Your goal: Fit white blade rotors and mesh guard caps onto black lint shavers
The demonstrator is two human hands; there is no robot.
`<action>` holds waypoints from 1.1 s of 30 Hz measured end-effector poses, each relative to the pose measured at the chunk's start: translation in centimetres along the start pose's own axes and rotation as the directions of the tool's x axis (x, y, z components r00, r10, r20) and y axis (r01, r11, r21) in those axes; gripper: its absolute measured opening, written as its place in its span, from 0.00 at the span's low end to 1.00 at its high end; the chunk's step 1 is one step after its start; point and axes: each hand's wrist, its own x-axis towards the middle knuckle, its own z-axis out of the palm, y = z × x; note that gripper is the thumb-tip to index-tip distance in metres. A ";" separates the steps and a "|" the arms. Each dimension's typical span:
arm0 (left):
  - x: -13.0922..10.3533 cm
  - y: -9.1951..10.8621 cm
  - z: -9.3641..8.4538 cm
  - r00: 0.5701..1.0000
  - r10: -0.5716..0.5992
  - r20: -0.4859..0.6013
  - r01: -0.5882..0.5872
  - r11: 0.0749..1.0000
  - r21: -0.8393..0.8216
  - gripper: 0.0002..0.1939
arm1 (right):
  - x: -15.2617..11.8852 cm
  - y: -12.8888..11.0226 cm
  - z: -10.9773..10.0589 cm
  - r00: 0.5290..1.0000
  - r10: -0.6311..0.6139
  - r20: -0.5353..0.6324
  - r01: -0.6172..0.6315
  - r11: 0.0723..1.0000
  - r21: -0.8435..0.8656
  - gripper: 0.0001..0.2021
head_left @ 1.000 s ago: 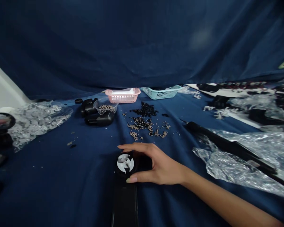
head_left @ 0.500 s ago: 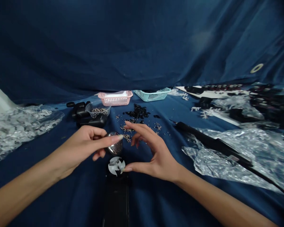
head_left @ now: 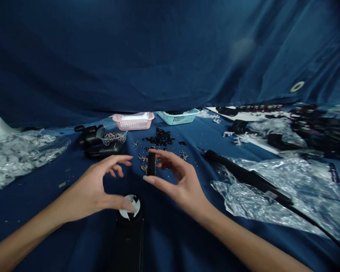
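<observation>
Between the thumb and fingers of my right hand [head_left: 177, 175] is a round cover [head_left: 152, 164], turned edge-on so that only its black rim shows. My left hand [head_left: 99, 189] is open, its fingers apart and its thumb over a pale grey bladed rotor [head_left: 125, 206]. That rotor sits on top of a long black body [head_left: 127, 241], which looks like a fabric shaver lying near me on the cloth. Whether my left thumb touches the rotor, I cannot tell.
Small screws [head_left: 143, 158] and black parts [head_left: 160, 136] lie ahead, with a screw bowl [head_left: 112, 138], black housings [head_left: 102, 150], a pink basket [head_left: 133, 124] and a teal basket [head_left: 181, 118]. Left is a bag of grey parts [head_left: 25, 155]; right, an electric screwdriver [head_left: 246, 173] on plastic wrap [head_left: 243, 204].
The round mesh cover has passed from my left hand to my right and turned edge-on. My left hand has opened and come down to the rotor; my right thumb has left it.
</observation>
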 end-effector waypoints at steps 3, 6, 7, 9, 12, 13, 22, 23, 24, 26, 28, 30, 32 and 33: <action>-1.6 -2.8 0.5 0.977 -0.117 0.180 0.144 0.979 -0.145 0.52 | 0.2 0.4 0.2 0.980 0.199 0.011 -0.194 0.940 0.281 0.30; -2.5 -3.2 2.3 0.962 -0.168 0.215 0.208 0.961 -0.181 0.36 | 0.1 0.5 0.3 0.942 0.323 0.091 -0.327 0.824 0.462 0.32; -2.6 -3.0 2.8 0.963 -0.180 0.201 0.220 0.954 -0.201 0.30 | 0.1 0.4 0.3 0.928 0.351 0.128 -0.366 0.787 0.496 0.32; -2.5 -2.4 3.4 0.965 -0.201 0.172 0.243 0.929 -0.280 0.25 | -0.1 0.2 0.4 0.902 0.386 0.193 -0.426 0.725 0.541 0.31; -2.4 -2.2 3.4 0.968 -0.237 0.080 0.249 0.877 -0.412 0.28 | -0.3 -0.1 0.6 0.895 0.360 0.262 -0.444 0.676 0.588 0.29; -2.4 -2.3 3.2 0.964 -0.261 0.043 0.250 0.850 -0.464 0.29 | -0.3 -0.1 0.7 0.900 0.337 0.277 -0.436 0.673 0.597 0.28; -3.3 -2.3 2.8 0.896 -0.432 0.099 0.301 0.430 -0.851 0.34 | -0.4 -0.2 0.8 0.869 0.298 0.395 -0.493 0.596 0.634 0.27; -3.3 -2.2 2.8 0.893 -0.433 0.120 0.312 0.405 -0.860 0.34 | -0.4 -0.1 0.8 0.866 0.291 0.406 -0.497 0.589 0.638 0.26; -3.3 -2.2 2.8 0.890 -0.435 0.136 0.320 0.385 -0.866 0.34 | -0.4 -0.1 0.7 0.864 0.282 0.418 -0.500 0.585 0.639 0.27; -3.2 -2.2 2.8 0.881 -0.444 0.165 0.340 0.349 -0.873 0.35 | -0.4 0.0 0.7 0.860 0.269 0.433 -0.502 0.590 0.632 0.27; -3.2 -2.2 2.8 0.874 -0.450 0.183 0.350 0.322 -0.879 0.38 | -0.5 0.1 0.7 0.862 0.269 0.429 -0.498 0.604 0.622 0.28; -3.2 -2.2 2.9 0.869 -0.459 0.186 0.355 0.315 -0.880 0.40 | -0.5 0.1 0.7 0.860 0.288 0.422 -0.504 0.614 0.607 0.28; -3.2 -2.4 2.9 0.872 -0.458 0.173 0.356 0.352 -0.866 0.38 | -0.5 0.1 0.7 0.857 0.309 0.412 -0.509 0.624 0.592 0.28; -3.1 -2.5 2.9 0.882 -0.441 0.167 0.352 0.380 -0.855 0.37 | -0.5 0.1 0.7 0.859 0.313 0.405 -0.507 0.632 0.586 0.29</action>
